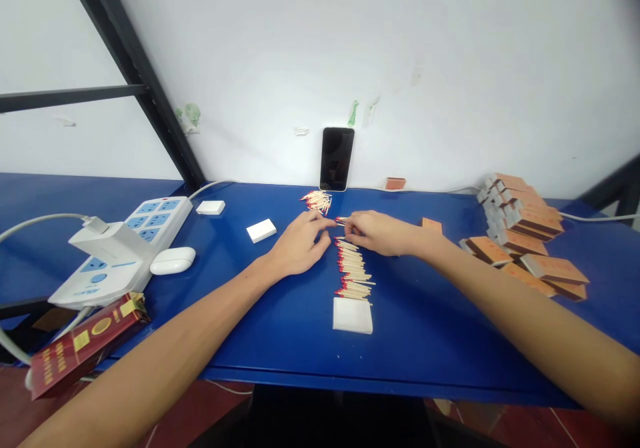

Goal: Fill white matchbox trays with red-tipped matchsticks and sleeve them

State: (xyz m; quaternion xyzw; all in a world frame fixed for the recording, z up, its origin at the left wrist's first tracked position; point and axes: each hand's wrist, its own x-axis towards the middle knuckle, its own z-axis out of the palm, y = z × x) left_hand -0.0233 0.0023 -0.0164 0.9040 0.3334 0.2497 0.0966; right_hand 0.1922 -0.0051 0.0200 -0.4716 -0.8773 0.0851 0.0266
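Observation:
A row of red-tipped matches [355, 268] lies side by side down the middle of the blue table. My left hand [303, 241] rests to the left of the row's far end, thumb and forefinger apart, with the forefinger touching match heads there. Across from it, my right hand [373, 231] curls over the far end of the row. Its fingers are pressed together on matches there, partly hidden beneath them. At the near end of the row lies a white matchbox tray [353, 316]. A loose heap of matches [317, 201] sits beyond my left hand.
A pile of orange matchboxes [530, 225] stands on the right. White trays [261, 231] lie on the left. A phone [337, 160] leans against the wall. A power strip [145, 231], an earbud case [173, 261] and a red carton [85, 341] occupy the left side.

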